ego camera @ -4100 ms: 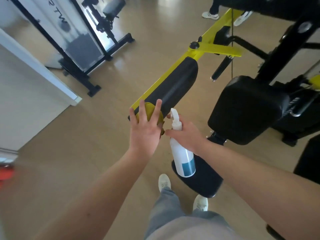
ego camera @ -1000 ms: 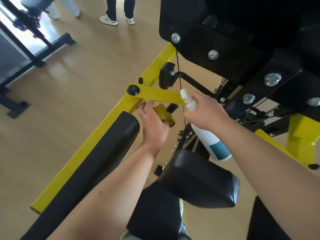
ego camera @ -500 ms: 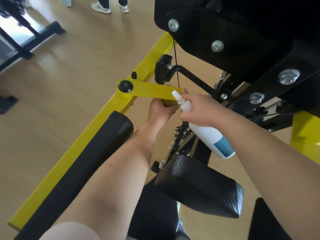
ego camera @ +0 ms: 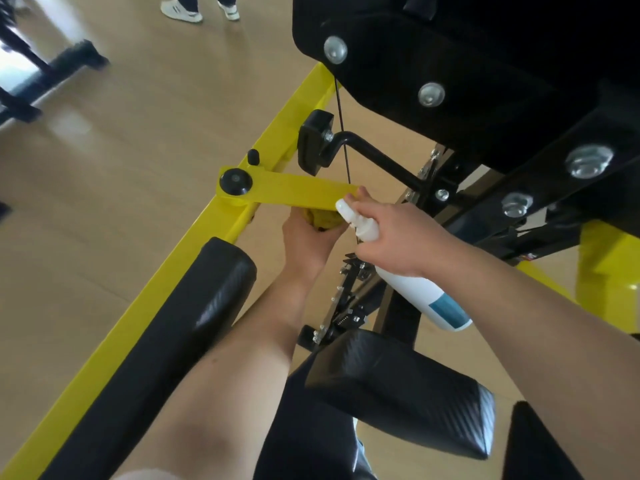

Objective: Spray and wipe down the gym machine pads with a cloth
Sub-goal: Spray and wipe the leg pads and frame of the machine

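Observation:
My left hand point(ego camera: 306, 239) grips a yellow cloth point(ego camera: 323, 219) just under the short yellow crossbar point(ego camera: 294, 194) of the machine; what the cloth wraps is hidden. My right hand point(ego camera: 398, 237) holds a white spray bottle point(ego camera: 420, 294) with a blue label, its nozzle pointing up-left near the cloth. A long black pad point(ego camera: 166, 344) runs along the yellow frame bar point(ego camera: 138, 313) under my left forearm. A black seat pad point(ego camera: 398, 389) lies below my right arm.
A large black plate with silver bolts point(ego camera: 429, 95) overhangs at the upper right. A black crank handle point(ego camera: 363, 150) and a thin cable point(ego camera: 343, 133) sit beyond my hands. A person's white shoes point(ego camera: 181, 12) stand on the wooden floor point(ego camera: 121, 133) at the top.
My left hand moved from the long pad's end to under the yellow crossbar and closed round the cloth. My right hand followed with the bottle. The view shifted forward over the machine.

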Demonstrator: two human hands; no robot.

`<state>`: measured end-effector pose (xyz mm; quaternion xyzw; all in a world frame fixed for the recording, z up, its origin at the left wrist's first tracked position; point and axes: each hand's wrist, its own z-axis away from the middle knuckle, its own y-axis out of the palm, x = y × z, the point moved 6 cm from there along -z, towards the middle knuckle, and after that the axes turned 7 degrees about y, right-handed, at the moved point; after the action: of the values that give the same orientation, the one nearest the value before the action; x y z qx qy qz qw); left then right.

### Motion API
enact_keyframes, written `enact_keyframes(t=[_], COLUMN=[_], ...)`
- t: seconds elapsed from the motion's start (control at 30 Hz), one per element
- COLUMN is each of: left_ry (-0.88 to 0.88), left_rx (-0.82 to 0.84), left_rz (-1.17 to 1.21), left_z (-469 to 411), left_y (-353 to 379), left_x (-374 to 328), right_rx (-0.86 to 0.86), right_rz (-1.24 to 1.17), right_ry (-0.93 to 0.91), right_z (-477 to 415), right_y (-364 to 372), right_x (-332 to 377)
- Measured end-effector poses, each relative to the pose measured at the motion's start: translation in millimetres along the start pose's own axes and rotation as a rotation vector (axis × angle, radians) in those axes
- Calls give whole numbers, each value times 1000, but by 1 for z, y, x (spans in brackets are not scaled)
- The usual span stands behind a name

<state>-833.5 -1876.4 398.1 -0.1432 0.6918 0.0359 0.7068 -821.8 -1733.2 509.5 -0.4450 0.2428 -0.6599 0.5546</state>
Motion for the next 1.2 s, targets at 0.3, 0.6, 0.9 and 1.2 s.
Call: enact_keyframes(t=[0.3,0.6,0.9,1.2], left_ry=[-84,-119,-376,-838], left_rx=[71,4,86,-3], left_rz=[-40,-25,19,314], left_z=[-7,-14,-6,12], left_y=[6,21,9,6], left_x=[20,26,84,89], right_rx=[2,4,-13,-12], right_rz=[-5,41,0,-24], right_ry=[28,5,-15,-11], right_z=[0,1,0,1], right_y=[0,-1,-4,-6], right_x=[-1,1,0,2])
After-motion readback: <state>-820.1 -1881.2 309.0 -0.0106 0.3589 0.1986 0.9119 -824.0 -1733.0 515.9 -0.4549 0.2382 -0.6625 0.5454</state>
